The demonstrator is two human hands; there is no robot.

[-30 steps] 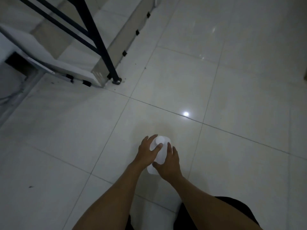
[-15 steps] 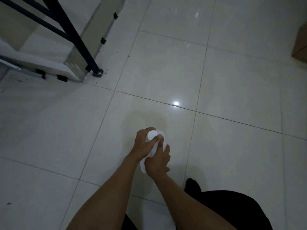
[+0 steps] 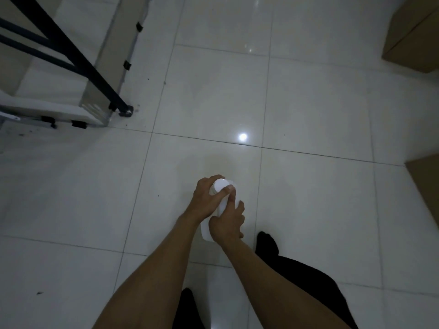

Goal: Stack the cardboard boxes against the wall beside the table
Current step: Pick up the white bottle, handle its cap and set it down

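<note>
1. Boxes first: one cardboard box (image 3: 414, 32) sits on the floor at the top right corner of the view, cut off by the edge, and a second cardboard box (image 3: 426, 186) pokes in at the right edge lower down. Both are well apart from the hands, and neither is being touched.
2. Hands are busy with something else: a white plastic bottle (image 3: 222, 205), held out in front over the white floor tiles (image 3: 308, 103).
3. Left hand (image 3: 206, 198) wraps around the bottle's upper part, fingers curled and closed over the round white cap (image 3: 219, 185), thumb pressed across its near side.
4. Right hand (image 3: 226, 223) grips the bottle's lower body, fingers bent around it, forefinger stretched up along the side toward the cap.
5. Both bare forearms reach forward from the bottom of the view, with dark trousers (image 3: 308, 281) below them.
6. Out at the top left, a black metal table leg (image 3: 71, 55) slants down to a foot on the tiles, beside a pale panel with black clips.
</note>
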